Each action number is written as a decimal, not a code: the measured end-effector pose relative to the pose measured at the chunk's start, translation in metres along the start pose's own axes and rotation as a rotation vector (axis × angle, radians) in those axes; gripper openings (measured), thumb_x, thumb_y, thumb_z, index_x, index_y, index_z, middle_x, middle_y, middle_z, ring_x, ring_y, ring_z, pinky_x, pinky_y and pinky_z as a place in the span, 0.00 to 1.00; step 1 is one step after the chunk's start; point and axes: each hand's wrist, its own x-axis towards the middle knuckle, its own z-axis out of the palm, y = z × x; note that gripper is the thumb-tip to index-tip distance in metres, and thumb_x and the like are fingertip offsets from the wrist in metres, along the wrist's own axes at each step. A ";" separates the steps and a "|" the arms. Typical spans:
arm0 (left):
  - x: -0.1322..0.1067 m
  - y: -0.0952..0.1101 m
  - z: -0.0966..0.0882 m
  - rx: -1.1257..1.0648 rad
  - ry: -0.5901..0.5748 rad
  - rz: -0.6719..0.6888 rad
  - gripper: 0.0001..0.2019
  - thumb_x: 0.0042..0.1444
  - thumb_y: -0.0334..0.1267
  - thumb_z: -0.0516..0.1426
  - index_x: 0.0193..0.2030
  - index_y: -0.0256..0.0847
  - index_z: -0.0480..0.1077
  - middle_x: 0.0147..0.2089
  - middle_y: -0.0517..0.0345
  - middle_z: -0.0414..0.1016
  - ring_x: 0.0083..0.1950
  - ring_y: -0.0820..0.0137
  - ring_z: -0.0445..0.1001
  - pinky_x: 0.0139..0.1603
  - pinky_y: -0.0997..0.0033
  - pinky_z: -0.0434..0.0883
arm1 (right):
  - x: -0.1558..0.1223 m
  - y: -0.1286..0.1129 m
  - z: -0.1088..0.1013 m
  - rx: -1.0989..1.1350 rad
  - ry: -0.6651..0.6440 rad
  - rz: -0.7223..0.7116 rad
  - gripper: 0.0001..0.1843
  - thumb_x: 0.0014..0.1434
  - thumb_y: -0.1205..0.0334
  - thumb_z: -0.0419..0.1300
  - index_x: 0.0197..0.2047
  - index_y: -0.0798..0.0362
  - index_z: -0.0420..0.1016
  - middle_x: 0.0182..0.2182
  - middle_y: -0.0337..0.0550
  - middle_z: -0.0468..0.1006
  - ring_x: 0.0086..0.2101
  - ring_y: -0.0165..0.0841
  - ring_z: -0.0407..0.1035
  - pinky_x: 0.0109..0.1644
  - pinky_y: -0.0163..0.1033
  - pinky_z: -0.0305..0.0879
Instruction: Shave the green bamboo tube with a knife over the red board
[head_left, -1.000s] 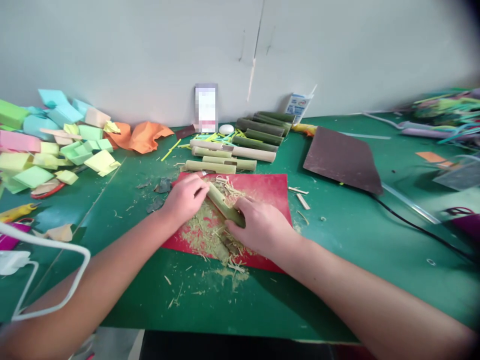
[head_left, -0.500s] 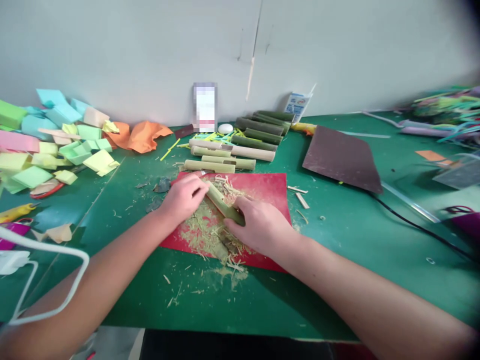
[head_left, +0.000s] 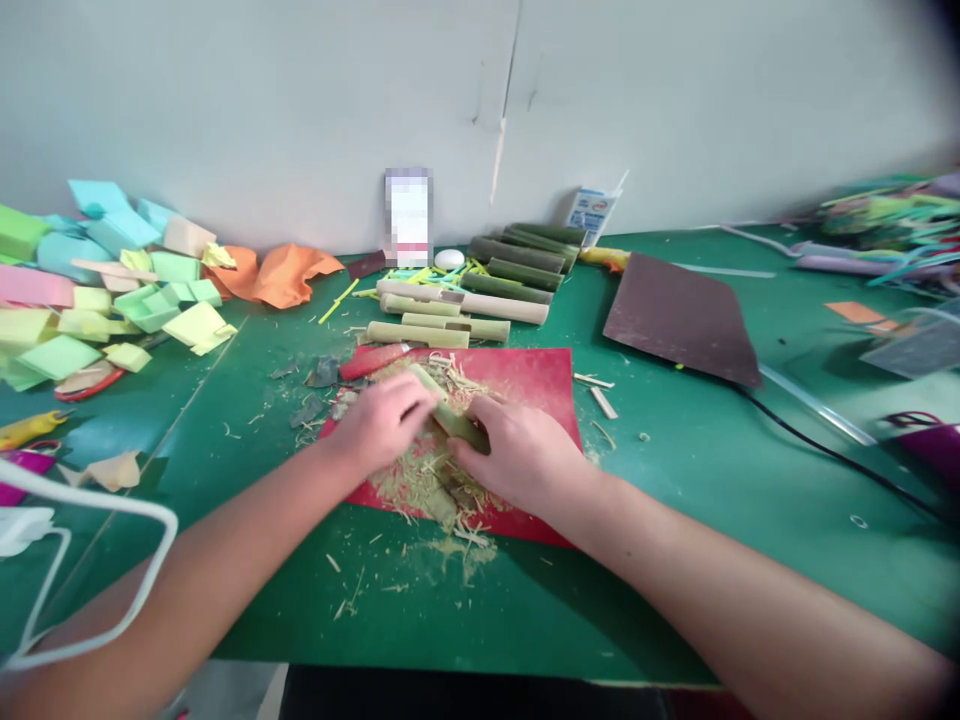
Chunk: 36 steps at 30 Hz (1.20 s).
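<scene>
A short green bamboo piece lies slanted on a red mat, over a heap of pale shavings. My right hand grips its near end, fingers wrapped round it. My left hand is curled over the middle of the same piece, close to my right hand; what else its fingers hold is hidden. A red elongated thing, perhaps a tool handle, lies at the mat's far left corner just beyond my left hand.
Cut bamboo lengths, pale and dark green, are stacked behind the mat. Coloured paper scraps cover the left of the green table. A dark brown sheet and a black cable lie right; a white cable loops near left.
My left hand has slid from the far end of the bamboo piece toward my right hand, uncovering the red thing at the mat's corner. My right hand has stayed put.
</scene>
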 end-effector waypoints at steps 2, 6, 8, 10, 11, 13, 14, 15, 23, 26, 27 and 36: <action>0.001 -0.002 0.001 0.037 0.111 -0.026 0.08 0.60 0.33 0.53 0.31 0.36 0.69 0.31 0.56 0.70 0.34 0.71 0.69 0.38 0.69 0.69 | 0.000 0.000 0.000 -0.002 0.004 0.006 0.10 0.53 0.54 0.56 0.29 0.52 0.65 0.23 0.39 0.69 0.23 0.28 0.58 0.25 0.35 0.46; -0.002 0.003 0.001 -0.029 -0.042 0.005 0.07 0.60 0.32 0.52 0.35 0.36 0.70 0.33 0.55 0.70 0.34 0.72 0.69 0.37 0.70 0.69 | 0.000 0.001 0.000 -0.004 -0.006 -0.002 0.09 0.53 0.56 0.55 0.29 0.52 0.65 0.23 0.38 0.68 0.23 0.28 0.58 0.25 0.35 0.46; -0.003 0.005 0.001 -0.045 -0.059 0.018 0.06 0.60 0.32 0.52 0.35 0.36 0.70 0.33 0.54 0.71 0.35 0.72 0.70 0.37 0.70 0.69 | 0.000 0.001 0.001 -0.012 0.000 -0.008 0.09 0.53 0.56 0.55 0.29 0.52 0.65 0.23 0.39 0.69 0.23 0.28 0.58 0.26 0.35 0.46; -0.003 0.005 0.001 -0.013 0.047 -0.004 0.07 0.60 0.32 0.52 0.33 0.36 0.70 0.33 0.55 0.70 0.35 0.71 0.69 0.39 0.68 0.69 | 0.000 0.001 0.001 -0.016 0.003 -0.004 0.10 0.54 0.54 0.55 0.28 0.52 0.65 0.24 0.39 0.69 0.23 0.28 0.58 0.26 0.35 0.46; -0.002 0.005 0.001 -0.002 0.082 -0.013 0.07 0.60 0.32 0.52 0.32 0.36 0.69 0.32 0.55 0.70 0.35 0.71 0.69 0.39 0.68 0.69 | 0.000 0.001 0.001 -0.017 0.003 0.001 0.11 0.54 0.54 0.55 0.28 0.52 0.64 0.24 0.39 0.69 0.23 0.28 0.58 0.26 0.35 0.46; -0.001 0.005 0.000 -0.025 0.039 -0.008 0.07 0.60 0.31 0.52 0.32 0.36 0.69 0.33 0.55 0.70 0.35 0.72 0.69 0.38 0.69 0.68 | -0.001 0.001 0.001 -0.013 0.008 -0.002 0.10 0.53 0.55 0.55 0.28 0.52 0.64 0.24 0.39 0.69 0.23 0.28 0.58 0.26 0.35 0.46; -0.001 0.005 0.000 -0.051 -0.020 0.005 0.06 0.60 0.31 0.52 0.33 0.37 0.69 0.33 0.56 0.70 0.35 0.72 0.69 0.37 0.70 0.68 | -0.001 0.001 0.001 -0.010 0.008 -0.009 0.09 0.52 0.56 0.56 0.29 0.52 0.64 0.24 0.39 0.69 0.23 0.28 0.58 0.26 0.35 0.47; -0.001 0.004 0.000 -0.069 -0.059 0.015 0.06 0.60 0.31 0.52 0.34 0.37 0.69 0.33 0.55 0.70 0.35 0.72 0.69 0.37 0.71 0.68 | -0.001 0.001 0.001 -0.008 0.008 -0.012 0.08 0.52 0.56 0.56 0.29 0.52 0.65 0.24 0.39 0.69 0.23 0.28 0.58 0.26 0.35 0.47; 0.001 0.001 -0.002 -0.053 -0.039 -0.009 0.06 0.59 0.31 0.52 0.32 0.36 0.69 0.33 0.56 0.70 0.35 0.72 0.69 0.38 0.70 0.68 | 0.000 0.000 0.001 0.005 0.005 -0.008 0.09 0.52 0.56 0.56 0.28 0.52 0.64 0.23 0.38 0.68 0.23 0.28 0.56 0.25 0.35 0.46; 0.001 0.002 -0.002 -0.040 0.005 -0.022 0.07 0.59 0.32 0.53 0.31 0.36 0.69 0.31 0.56 0.69 0.33 0.72 0.68 0.37 0.70 0.68 | 0.000 0.000 0.001 0.010 0.008 -0.007 0.09 0.52 0.55 0.56 0.28 0.52 0.64 0.23 0.37 0.68 0.23 0.28 0.56 0.25 0.35 0.46; 0.001 0.003 -0.002 -0.020 0.058 -0.031 0.08 0.59 0.32 0.53 0.29 0.36 0.68 0.30 0.57 0.69 0.33 0.72 0.68 0.37 0.69 0.68 | -0.001 0.000 0.001 0.010 0.007 -0.001 0.10 0.52 0.55 0.56 0.28 0.52 0.63 0.23 0.37 0.67 0.23 0.28 0.56 0.25 0.35 0.46; 0.001 0.002 -0.001 -0.009 0.092 -0.048 0.09 0.59 0.32 0.52 0.28 0.37 0.67 0.29 0.56 0.68 0.32 0.72 0.67 0.37 0.69 0.67 | 0.000 0.001 0.001 0.000 0.009 -0.043 0.09 0.54 0.57 0.56 0.27 0.53 0.65 0.24 0.39 0.68 0.24 0.28 0.57 0.27 0.35 0.48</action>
